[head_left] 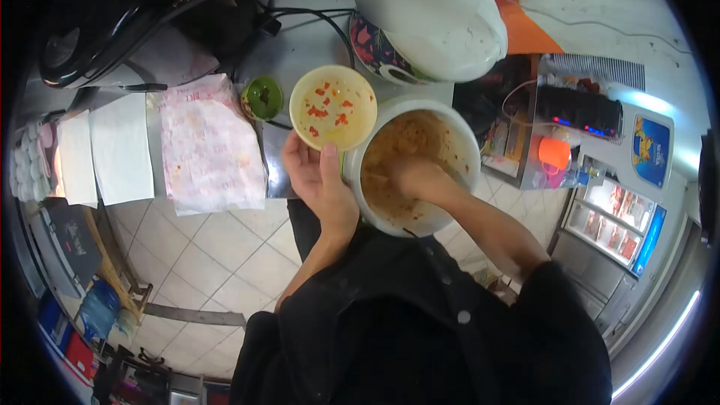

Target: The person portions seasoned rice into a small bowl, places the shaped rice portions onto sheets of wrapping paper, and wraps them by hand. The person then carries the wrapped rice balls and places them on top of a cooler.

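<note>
My left hand (324, 187) is closed on the near rim of a pale yellow bowl (352, 124), thumb on top. Small red pieces, perhaps chopped pepper or tomato, cling to the inside of the bowl. Right beside it stands a deep white pot (466, 139) holding a brownish, wet mixture (397, 135). My right hand (416, 178) reaches down inside that pot and into the mixture. Its fingers are hidden and blurred, so their shape cannot be made out. Left of the bowl sits a small green bowl (262, 97) with dark bits at its bottom.
Printed paper sheets (211, 146) and a white sheet (121, 154) lie along the counter's left side. A large white lidded container (442, 22) stands behind the pot. Black cables (315, 11) cross the counter. An egg tray (31, 161) is at far left, a display fridge (615, 217) at right.
</note>
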Demonstrator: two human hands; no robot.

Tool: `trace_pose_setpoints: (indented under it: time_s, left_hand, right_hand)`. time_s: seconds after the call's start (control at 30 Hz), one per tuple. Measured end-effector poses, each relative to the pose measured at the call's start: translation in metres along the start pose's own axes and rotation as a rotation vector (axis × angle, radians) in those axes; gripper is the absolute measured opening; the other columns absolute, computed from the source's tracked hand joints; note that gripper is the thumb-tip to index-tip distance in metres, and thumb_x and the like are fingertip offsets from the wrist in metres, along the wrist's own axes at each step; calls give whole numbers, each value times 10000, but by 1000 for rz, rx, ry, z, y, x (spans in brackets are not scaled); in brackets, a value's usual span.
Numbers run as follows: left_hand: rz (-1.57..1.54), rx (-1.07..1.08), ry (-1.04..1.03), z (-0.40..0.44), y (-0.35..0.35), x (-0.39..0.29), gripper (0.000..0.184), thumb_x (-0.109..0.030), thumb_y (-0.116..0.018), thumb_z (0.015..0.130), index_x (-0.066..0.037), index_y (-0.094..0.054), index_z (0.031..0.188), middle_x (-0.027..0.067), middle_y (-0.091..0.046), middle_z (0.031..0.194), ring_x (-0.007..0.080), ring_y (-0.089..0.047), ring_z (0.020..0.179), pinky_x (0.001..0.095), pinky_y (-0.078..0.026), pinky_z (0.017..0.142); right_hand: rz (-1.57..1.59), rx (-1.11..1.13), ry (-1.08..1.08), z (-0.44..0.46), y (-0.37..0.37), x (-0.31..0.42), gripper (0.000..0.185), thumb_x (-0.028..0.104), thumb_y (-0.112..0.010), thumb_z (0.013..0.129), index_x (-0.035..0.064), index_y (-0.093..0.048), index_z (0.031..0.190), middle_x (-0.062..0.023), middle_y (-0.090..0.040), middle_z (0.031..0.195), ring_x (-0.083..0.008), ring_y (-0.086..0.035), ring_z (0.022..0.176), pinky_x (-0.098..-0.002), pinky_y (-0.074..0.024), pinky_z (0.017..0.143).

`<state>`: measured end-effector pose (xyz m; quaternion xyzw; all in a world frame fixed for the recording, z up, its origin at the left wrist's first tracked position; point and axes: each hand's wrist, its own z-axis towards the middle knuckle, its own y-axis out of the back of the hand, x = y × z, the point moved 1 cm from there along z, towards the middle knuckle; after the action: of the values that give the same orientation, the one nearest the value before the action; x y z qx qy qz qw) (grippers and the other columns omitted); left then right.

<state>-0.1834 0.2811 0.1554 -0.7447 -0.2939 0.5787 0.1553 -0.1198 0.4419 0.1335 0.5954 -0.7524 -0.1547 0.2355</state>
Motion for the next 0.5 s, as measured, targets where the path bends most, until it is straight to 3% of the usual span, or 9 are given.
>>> trace_pose_setpoints:
  time_s: [0.03,0.07,0.13,0.23,0.33,0.43,0.47,0.5]
  left_hand:
    - [-10,5,-7,2,1,-1,449,-41,-552,938,50,-342,1324,172,-480,1308,209,-492,1208,337,-394,1029]
    - [-5,9,12,-4,5,-3,451,-43,-554,937,50,-342,1324,172,-480,1309,210,-492,1208,336,-395,1028]
    - [-6,-7,4,-2,2,2,449,-41,-551,937,50,-342,1324,173,-479,1309,211,-495,1204,335,-398,1026]
    - [13,28,15,-5,6,1,447,-37,-541,937,50,-339,1326,176,-478,1309,212,-495,1202,337,-395,1030]
    - [26,26,36,-9,6,-2,444,-36,-530,939,49,-334,1328,177,-477,1308,213,-494,1203,342,-387,1039]
    - [32,2,33,-7,5,-1,444,-40,-526,941,49,-329,1329,179,-477,1306,217,-491,1207,346,-380,1044]
    - [21,6,28,-6,3,1,444,-41,-526,942,49,-328,1329,179,-477,1305,219,-489,1209,347,-378,1046]
    - [27,20,34,-6,3,0,441,-42,-526,942,49,-330,1326,179,-477,1304,218,-489,1207,347,-380,1045]
  right_hand:
    - [-7,-70,70,1,1,4,306,216,-622,828,100,-686,1103,-185,-677,956,-342,-660,929,-448,-528,805]
    - [33,2,-7,-12,0,3,295,214,-623,827,84,-689,1083,-190,-678,963,-349,-661,923,-447,-531,794]
    - [65,117,-135,-41,66,23,280,209,-625,824,51,-697,1044,-199,-680,977,-364,-665,911,-446,-538,771]
    - [105,-143,-147,-19,2,28,269,227,-627,831,1,-705,954,-219,-681,960,-360,-673,893,-449,-539,752]
    - [22,-22,-109,-38,46,13,294,251,-624,844,-15,-696,946,-249,-672,929,-339,-677,891,-454,-533,743]
    - [75,-74,-136,-30,82,2,299,257,-618,853,-19,-690,941,-271,-661,913,-325,-672,915,-452,-523,762]
    - [113,-31,-236,20,15,-30,256,150,-624,809,-35,-694,971,-244,-670,971,-370,-655,970,-463,-522,833]
    - [122,-49,-175,16,14,-29,274,183,-621,824,-30,-687,984,-248,-669,951,-357,-660,948,-459,-521,809]
